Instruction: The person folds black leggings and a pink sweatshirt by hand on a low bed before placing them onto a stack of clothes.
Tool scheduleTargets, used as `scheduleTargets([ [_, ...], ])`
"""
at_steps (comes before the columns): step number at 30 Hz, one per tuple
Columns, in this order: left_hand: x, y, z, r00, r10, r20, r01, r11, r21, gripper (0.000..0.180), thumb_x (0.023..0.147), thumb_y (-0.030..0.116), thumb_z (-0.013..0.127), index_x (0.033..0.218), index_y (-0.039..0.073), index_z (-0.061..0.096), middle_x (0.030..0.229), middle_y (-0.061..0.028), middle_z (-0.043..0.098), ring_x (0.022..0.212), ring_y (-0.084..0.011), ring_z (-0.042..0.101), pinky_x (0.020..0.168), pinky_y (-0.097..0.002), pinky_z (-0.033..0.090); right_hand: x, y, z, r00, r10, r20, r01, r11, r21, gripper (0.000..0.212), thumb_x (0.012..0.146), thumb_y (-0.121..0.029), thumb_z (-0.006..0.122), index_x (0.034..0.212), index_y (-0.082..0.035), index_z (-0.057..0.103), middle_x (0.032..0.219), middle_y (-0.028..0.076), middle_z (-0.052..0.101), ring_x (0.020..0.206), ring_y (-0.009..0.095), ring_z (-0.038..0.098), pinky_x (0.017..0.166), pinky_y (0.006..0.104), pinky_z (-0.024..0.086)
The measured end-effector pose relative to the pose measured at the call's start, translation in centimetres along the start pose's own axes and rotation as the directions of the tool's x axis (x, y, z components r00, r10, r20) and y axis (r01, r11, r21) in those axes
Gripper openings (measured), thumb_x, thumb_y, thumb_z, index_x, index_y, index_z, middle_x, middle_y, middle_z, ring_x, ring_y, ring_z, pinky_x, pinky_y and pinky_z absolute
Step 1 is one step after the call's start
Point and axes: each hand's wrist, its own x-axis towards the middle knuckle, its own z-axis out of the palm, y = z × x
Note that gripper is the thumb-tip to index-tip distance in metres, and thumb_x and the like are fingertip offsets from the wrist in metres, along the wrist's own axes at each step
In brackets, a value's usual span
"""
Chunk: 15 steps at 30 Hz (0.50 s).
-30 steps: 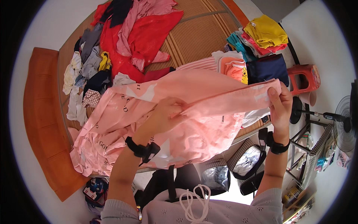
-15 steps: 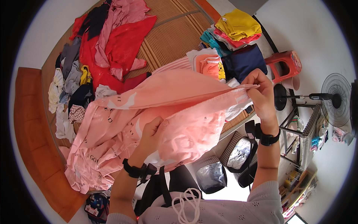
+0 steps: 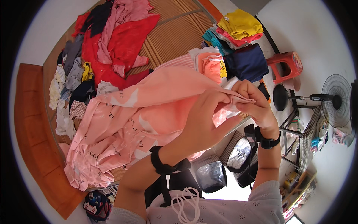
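Note:
A large pink bed cover (image 3: 164,84), printed with dark lettering and white shapes, lies spread and rumpled before me, its two layers parted toward the right. At its right end, my right hand (image 3: 257,106) pinches the gathered corner between thumb and fingers. Close beside it is my left hand (image 3: 209,117), its fingers curled over the cloth edge and its thumb stretched out below. The palm side of the left hand is partly hidden. Black bands circle both wrists.
Folded clothes are stacked at the back right, with yellow cloth (image 3: 240,24) on top and navy cloth (image 3: 246,63) in front. Loose clothes (image 3: 119,44) heap at the back left. A red stool (image 3: 285,67) and a fan (image 3: 333,99) stand right; bags (image 3: 210,173) sit below the bed edge.
My left hand has moved from the middle of the pink bed cover rightward to the corner beside my right hand. The right hand has dropped slightly, and the opening has narrowed there.

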Motion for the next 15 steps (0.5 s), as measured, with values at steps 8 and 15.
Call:
scheduleTargets([
  [8,1.5,0.0,1.1,0.973,0.211,-0.095,-0.198,0.971,0.130,0.029,0.070,0.006,0.072,0.091,0.005,0.052,0.084,-0.0069,0.053,0.076,-0.0231,0.050,0.068,-0.0315,0.041,-1.0,1.0,-1.4,0.999,-0.045,-0.026,0.047,0.998,0.051,0.015,0.073,-0.002,0.051,0.074,-0.005,0.036,0.083,0.003,0.046,0.077,0.009,0.040,0.068,0.0205,0.032],
  [15,1.9,-0.2,1.0,0.988,0.154,-0.026,-0.152,0.986,0.068,0.017,0.073,0.005,0.068,0.075,0.004,0.052,0.077,-0.0072,0.055,0.067,-0.0216,0.051,0.059,-0.0296,0.040,-1.6,1.3,-2.0,0.999,0.009,-0.042,-0.005,0.996,0.094,0.008,0.074,-0.008,0.048,0.078,-0.001,0.045,0.076,0.002,0.047,0.073,0.008,0.042,0.063,0.0208,0.033],
])
